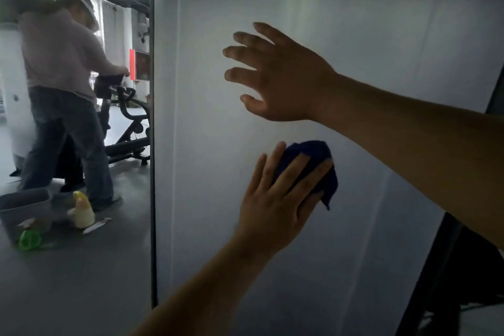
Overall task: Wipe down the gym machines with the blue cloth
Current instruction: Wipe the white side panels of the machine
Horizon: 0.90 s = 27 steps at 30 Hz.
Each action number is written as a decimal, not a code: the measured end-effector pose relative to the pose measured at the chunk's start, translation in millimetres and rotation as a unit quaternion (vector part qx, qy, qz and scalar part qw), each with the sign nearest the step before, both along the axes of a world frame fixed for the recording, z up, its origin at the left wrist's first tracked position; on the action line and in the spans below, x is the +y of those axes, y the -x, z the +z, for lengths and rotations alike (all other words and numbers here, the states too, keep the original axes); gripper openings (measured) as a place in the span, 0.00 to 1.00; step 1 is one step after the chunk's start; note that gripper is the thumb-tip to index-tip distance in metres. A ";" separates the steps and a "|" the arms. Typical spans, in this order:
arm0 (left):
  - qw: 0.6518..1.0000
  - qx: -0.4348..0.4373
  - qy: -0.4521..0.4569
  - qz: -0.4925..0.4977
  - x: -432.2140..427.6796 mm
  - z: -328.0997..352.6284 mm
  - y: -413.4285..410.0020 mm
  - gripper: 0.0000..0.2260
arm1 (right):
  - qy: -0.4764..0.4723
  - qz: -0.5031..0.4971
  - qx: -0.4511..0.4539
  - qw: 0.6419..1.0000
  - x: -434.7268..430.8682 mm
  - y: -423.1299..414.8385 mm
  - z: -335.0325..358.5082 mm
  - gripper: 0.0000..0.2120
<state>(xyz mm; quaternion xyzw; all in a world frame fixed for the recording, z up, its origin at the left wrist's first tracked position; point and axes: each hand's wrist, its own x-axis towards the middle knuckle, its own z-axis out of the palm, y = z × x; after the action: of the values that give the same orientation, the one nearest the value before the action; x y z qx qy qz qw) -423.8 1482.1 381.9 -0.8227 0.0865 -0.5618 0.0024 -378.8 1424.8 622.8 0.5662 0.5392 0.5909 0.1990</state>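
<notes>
Left hand (275, 199) presses blue cloth (313, 158) flat on white panel (368, 35); right hand (283, 76) spread above; exercise bike (130, 129) far left.

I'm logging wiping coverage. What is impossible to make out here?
Head view:
- Much of the dark blue cloth, under the left hand.
- Which machine the flat pale grey panel belongs to: frame edges crop it.
- Whether the right hand touches it: unclear.

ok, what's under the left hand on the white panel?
The blue cloth, pressed flat against the white panel by the straight fingers of the left hand. Its top and right edge stick out past the fingers; how far it extends beneath the palm is hidden.
</notes>
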 end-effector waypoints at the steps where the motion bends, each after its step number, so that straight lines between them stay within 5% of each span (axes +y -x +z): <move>1: 1.000 -0.001 0.023 0.012 3.5 1.5 -0.3 0.25 | 0.001 0.000 0.002 1.000 -0.4 0.6 0.2 0.25; 4: 0.983 0.009 0.180 0.021 -15.6 4.2 1.4 0.25 | -0.005 0.001 -0.001 1.000 -1.4 0.7 0.3 0.25; 8: 1.000 -0.019 -0.005 -0.009 -18.1 -6.6 -2.9 0.25 | -0.003 -0.002 -0.003 1.000 -0.7 3.2 -0.8 0.25; 12: 0.980 -0.013 0.196 0.023 -24.3 7.1 -3.6 0.26 | -0.004 -0.001 -0.007 1.000 -2.2 4.7 0.7 0.26; 16: 0.999 -0.023 -0.022 0.003 -15.0 -4.6 -5.3 0.25 | -0.004 0.009 -0.007 1.000 -0.7 2.5 -1.0 0.25; 20: 0.980 -0.018 0.194 0.037 -9.0 4.8 -4.2 0.26 | -0.008 0.005 -0.010 1.000 -0.3 2.9 -0.7 0.25; 24: 0.995 -0.014 -0.098 0.009 -6.2 -13.0 -4.1 0.26 | -0.005 0.007 -0.008 1.000 0.2 2.8 -0.5 0.25; 25: 0.996 -0.020 -0.085 0.019 5.2 -12.8 -5.5 0.26 | -0.005 0.006 -0.007 1.000 0.4 2.1 -1.0 0.25; 27: 0.995 -0.034 0.083 0.050 9.5 -6.9 -5.7 0.26 | -0.006 0.002 -0.006 1.000 0.5 1.4 -0.7 0.25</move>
<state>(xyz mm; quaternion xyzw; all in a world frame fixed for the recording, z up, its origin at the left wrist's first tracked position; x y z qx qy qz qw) -418.0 1491.6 375.0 -0.8039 -0.0017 -0.5937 -0.0345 -380.2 1425.3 622.1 0.5629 0.5357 0.5976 0.1976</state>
